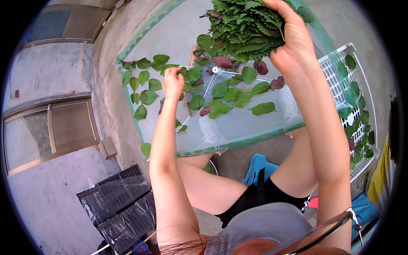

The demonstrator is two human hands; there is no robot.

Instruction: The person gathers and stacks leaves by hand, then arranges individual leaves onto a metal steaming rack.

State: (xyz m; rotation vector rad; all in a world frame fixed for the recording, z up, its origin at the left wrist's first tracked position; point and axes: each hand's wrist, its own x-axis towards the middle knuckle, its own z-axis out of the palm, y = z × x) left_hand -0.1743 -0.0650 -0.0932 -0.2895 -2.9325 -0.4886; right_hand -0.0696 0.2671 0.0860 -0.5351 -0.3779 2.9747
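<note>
My right hand (293,40) grips a thick bunch of green perilla leaves (244,29), with the thumb along its near side, at the top of the view. Over the left half of a mesh-covered frame (165,127), my left hand (173,83) has its fingers curled together. Perilla leaves lie right at those fingertips; whether one is pinched between them is hidden. Loose green leaves (220,89) are scattered across the see-through mesh. Among them are several purple leaves (223,62), some just below the bunch.
A white plastic crate (369,91) with more leaves stands at the right, partly behind the mesh. My legs (199,182) are under and before the frame, beside a blue plastic stool (257,168). Black trays in plastic film (117,195) lie lower left, near the wall.
</note>
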